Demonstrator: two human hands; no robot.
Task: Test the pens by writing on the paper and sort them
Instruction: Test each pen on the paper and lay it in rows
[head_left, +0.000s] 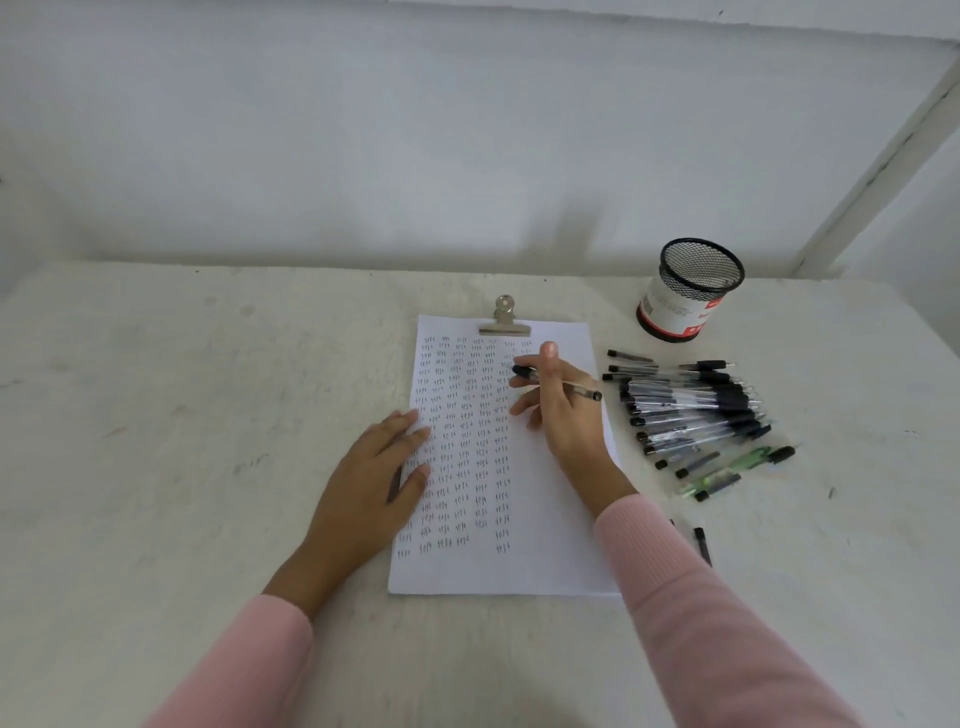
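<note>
Pinches, with the right hand, a clear plastic pen with a black grip: thumb raised, fingers curled round the barrel, tip pointing left over the upper right part of the white sheet of paper; cannot tell whether tip and sheet touch. Presses the left hand flat on the paper's left edge, fingers straight and close together, holding nothing. Rows of small handwritten marks over most of the sheet, a silver metal clip at its top edge, all on a pale, rough surface. Just right of the paper, a loose pile of clear pens with black caps, with a few green pens at its near end. Beyond the pile, a black mesh cup with a white and red label. Beside the right pink sleeve, a single dark pen, apart from the pile.
</note>
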